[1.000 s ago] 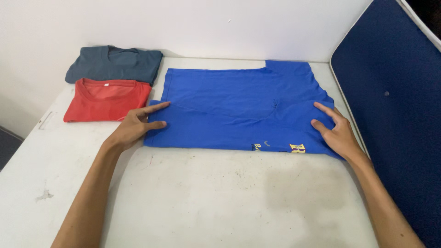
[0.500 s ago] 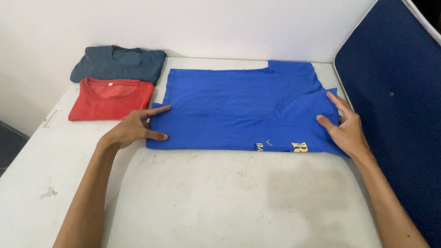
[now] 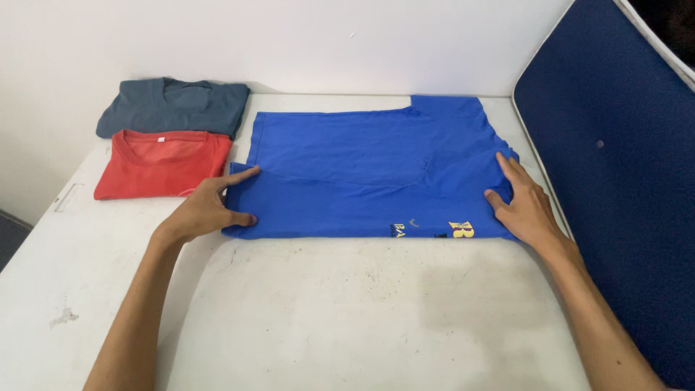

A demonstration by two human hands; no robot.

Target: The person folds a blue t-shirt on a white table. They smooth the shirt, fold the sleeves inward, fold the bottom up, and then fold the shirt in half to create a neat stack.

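Observation:
A blue T-shirt (image 3: 362, 163) with a yellow print lies on the white table (image 3: 326, 311), its near part folded over lengthwise. My left hand (image 3: 206, 208) is at the shirt's left end, index finger along the fold and thumb pinching the near corner. My right hand (image 3: 523, 204) is at the right end, fingers spread over the sleeve area and thumb pressed on the cloth, gripping that edge.
A folded red T-shirt (image 3: 163, 165) lies at the left of the table, with a folded grey T-shirt (image 3: 172, 106) behind it by the wall. A dark blue padded panel (image 3: 615, 181) stands along the table's right side.
My right hand lifted the sleeve corner at the right end, then laid it back down flatter on the shirt. My left hand stayed at the left edge.

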